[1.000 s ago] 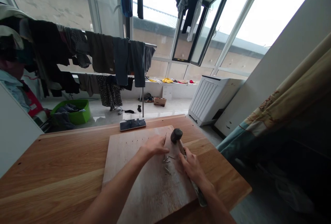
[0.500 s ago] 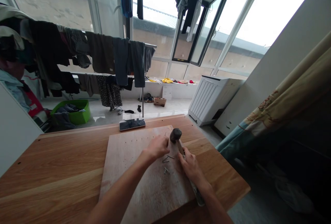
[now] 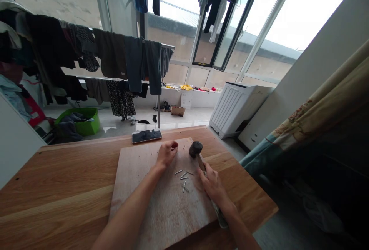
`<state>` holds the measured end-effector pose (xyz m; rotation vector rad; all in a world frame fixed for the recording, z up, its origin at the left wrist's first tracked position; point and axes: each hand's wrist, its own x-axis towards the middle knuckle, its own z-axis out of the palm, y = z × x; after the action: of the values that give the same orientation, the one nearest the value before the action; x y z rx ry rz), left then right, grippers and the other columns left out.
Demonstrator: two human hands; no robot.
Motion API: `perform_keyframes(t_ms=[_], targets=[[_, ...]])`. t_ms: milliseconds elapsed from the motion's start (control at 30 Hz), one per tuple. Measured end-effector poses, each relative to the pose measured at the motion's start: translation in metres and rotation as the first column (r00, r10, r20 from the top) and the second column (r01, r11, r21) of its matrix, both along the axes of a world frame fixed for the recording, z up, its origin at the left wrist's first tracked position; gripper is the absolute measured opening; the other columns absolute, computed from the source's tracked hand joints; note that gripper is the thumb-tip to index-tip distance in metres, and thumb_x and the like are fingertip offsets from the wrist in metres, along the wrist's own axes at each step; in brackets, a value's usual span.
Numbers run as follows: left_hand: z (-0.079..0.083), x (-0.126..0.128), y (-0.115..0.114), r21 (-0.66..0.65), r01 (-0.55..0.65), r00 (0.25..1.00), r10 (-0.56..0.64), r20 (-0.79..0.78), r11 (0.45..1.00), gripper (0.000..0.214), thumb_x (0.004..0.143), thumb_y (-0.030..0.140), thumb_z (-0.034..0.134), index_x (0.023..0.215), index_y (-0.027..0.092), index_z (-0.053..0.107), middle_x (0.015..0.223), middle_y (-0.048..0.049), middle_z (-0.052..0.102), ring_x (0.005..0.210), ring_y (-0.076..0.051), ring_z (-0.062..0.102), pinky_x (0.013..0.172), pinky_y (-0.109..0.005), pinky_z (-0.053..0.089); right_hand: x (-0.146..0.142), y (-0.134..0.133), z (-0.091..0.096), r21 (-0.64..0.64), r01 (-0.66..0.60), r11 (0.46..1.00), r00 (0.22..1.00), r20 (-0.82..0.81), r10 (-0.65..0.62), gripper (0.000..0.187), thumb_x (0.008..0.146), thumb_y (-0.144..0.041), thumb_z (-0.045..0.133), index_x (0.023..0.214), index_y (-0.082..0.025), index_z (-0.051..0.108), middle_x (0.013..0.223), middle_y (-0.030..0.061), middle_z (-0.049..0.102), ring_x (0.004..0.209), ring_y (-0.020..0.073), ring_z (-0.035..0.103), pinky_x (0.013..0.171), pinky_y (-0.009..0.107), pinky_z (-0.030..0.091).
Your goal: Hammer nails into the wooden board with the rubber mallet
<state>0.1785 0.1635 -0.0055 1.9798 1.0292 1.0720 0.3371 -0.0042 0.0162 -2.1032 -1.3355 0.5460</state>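
My right hand (image 3: 213, 182) is wrapped around the handle of a black-headed mallet (image 3: 196, 149), whose head is over the right side of a worn wooden board (image 3: 161, 207). My left hand (image 3: 167, 153) is over the far part of this board, fingers curled together; whatever they hold, if anything, is hidden. Just right of those fingers, a thin nail (image 3: 184, 147) stands up from the board. Several loose silver nails (image 3: 183, 177) lie on the board between my two forearms. Small dark points (image 3: 146, 154) form a row left of my left hand.
A phone (image 3: 147, 136) lies on the wooden table (image 3: 66, 180) beyond the board. Past the table stand a green basin (image 3: 92, 124) with clothes, a laundry-hung drying rack (image 3: 158, 115) and a white appliance (image 3: 230, 107). A curtain (image 3: 288, 130) hangs at right.
My left hand has moved left and slightly up, away from the mallet head, uncovering another loose nail. The right hand and mallet have hardly moved. The view has shifted slightly.
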Motion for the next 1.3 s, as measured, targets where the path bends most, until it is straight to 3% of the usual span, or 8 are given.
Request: perform_keyframes(t_ms=[133,300,533,667,833,1100,1233,1300], targets=[[0.001,-0.001,0.000,-0.003,-0.007,0.999,0.007,-0.044,1.000,0.010,0.081,0.013,0.063,0.084,0.019,0.071,0.084,-0.0037,0.075,0.076,-0.016,0.070,0.076,-0.025,0.054,-0.001,-0.001,0.003,-0.012,-0.004,1.000,1.000,-0.007,0.004,0.043,0.094,-0.043,0.041,0.120,-0.016,0.061,0.078,0.0081,0.072,0.073,0.0252,0.070,0.064,0.029,0.047],[0.004,-0.001,0.001,-0.008,-0.027,0.997,0.027,-0.068,1.000,0.009,0.080,0.014,0.066,0.085,0.019,0.070,0.087,-0.0036,0.074,0.078,-0.016,0.070,0.078,-0.026,0.055,-0.003,0.004,0.007,0.032,-0.018,0.999,1.000,0.021,0.017,0.043,0.093,-0.044,0.043,0.119,-0.016,0.063,0.088,0.0098,0.073,0.084,0.0255,0.071,0.067,0.029,0.048],[-0.001,0.000,0.003,-0.064,-0.013,1.000,0.011,-0.025,0.998,0.017,0.081,0.013,0.066,0.096,0.019,0.067,0.087,-0.0036,0.075,0.079,-0.016,0.072,0.077,-0.026,0.058,-0.017,0.024,0.031,0.062,-0.090,0.994,0.995,0.046,0.087,0.037,0.095,-0.042,0.045,0.116,-0.019,0.062,0.077,0.0047,0.069,0.073,0.0223,0.068,0.066,0.029,0.047],[0.000,0.001,0.002,-0.064,-0.020,1.000,0.020,-0.009,0.998,0.020,0.080,0.011,0.066,0.099,0.017,0.066,0.085,-0.0044,0.075,0.080,-0.016,0.072,0.078,-0.028,0.058,-0.027,0.030,0.037,0.098,-0.181,0.978,0.980,0.095,0.172,0.033,0.097,-0.040,0.042,0.112,-0.019,0.062,0.088,0.0079,0.071,0.086,0.0244,0.067,0.074,0.030,0.046],[0.002,0.000,0.001,-0.053,-0.017,1.000,0.017,-0.011,0.998,0.022,0.079,0.008,0.064,0.097,0.019,0.068,0.084,-0.0027,0.075,0.079,-0.016,0.071,0.080,-0.030,0.057,-0.036,0.031,0.031,0.095,-0.223,0.970,0.966,0.152,0.208,0.034,0.096,-0.035,0.043,0.115,-0.015,0.062,0.104,0.0135,0.071,0.102,0.0267,0.065,0.084,0.031,0.044],[0.008,-0.003,-0.004,-0.056,-0.001,0.998,-0.002,-0.057,0.998,0.027,0.078,0.009,0.063,0.103,0.018,0.064,0.089,-0.0037,0.073,0.081,-0.016,0.069,0.081,-0.028,0.054,-0.032,0.023,0.025,0.117,-0.153,0.981,0.988,0.054,0.147,0.032,0.094,-0.039,0.046,0.110,-0.018,0.065,0.076,0.0051,0.070,0.074,0.0220,0.068,0.067,0.027,0.047],[0.026,-0.018,-0.020,0.084,0.019,0.975,0.000,-0.221,0.996,0.018,0.079,0.020,0.063,0.097,0.017,0.063,0.100,-0.0074,0.065,0.093,-0.021,0.064,0.085,-0.032,0.051,-0.017,0.007,0.018,0.126,-0.092,0.988,0.995,0.040,0.087,0.037,0.094,-0.042,0.045,0.113,-0.019,0.065,0.081,0.0060,0.071,0.078,0.0236,0.070,0.067,0.029,0.049],[0.038,-0.027,-0.031,0.092,0.127,0.912,-0.079,-0.403,0.988,0.013,0.077,0.026,0.064,0.088,0.019,0.064,0.100,-0.0068,0.062,0.093,-0.022,0.062,0.084,-0.033,0.050,-0.011,0.000,0.013,0.104,-0.086,0.991,0.996,0.039,0.082,0.037,0.093,-0.042,0.046,0.113,-0.019,0.066,0.082,0.0063,0.072,0.084,0.0250,0.070,0.070,0.030,0.050]])
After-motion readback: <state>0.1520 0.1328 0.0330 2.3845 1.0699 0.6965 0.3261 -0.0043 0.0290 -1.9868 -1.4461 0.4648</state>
